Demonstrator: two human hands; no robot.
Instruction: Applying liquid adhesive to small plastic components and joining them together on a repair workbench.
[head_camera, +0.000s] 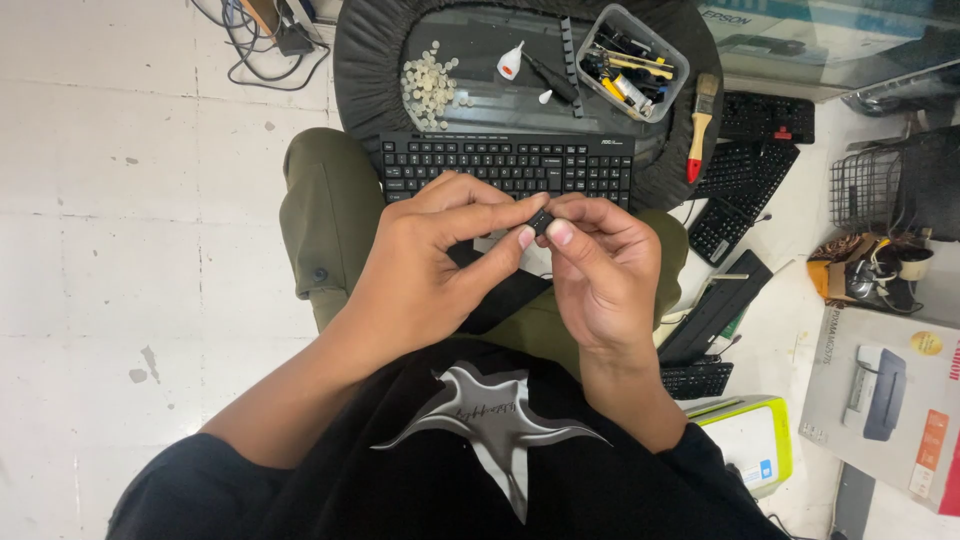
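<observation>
Keycap: small black keycap (541, 221), centre of the frame, pinched between both hands' fingertips.
Left hand (430, 262): thumb and forefinger closed on the keycap.
Right hand (597, 268): fingertips closed on its other side.
Keyboard (505, 165): black, just above the hands, resting on the knees.
Upper centre: pale rubber domes (430, 87), tool tub (630, 62), red-handled brush (700, 125).

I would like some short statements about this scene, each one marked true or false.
1. Both hands pinch one small black key cap between them. True.
2. The keyboard on the lap is white. False: it is black.
3. A brush with a red handle lies to the right of the keyboard. True.
4. The clear tub of tools stands on the floor. False: it stands on the round black-covered seat.
5. The left hand rests on the floor. False: it is raised over the lap, at the right hand.
</observation>
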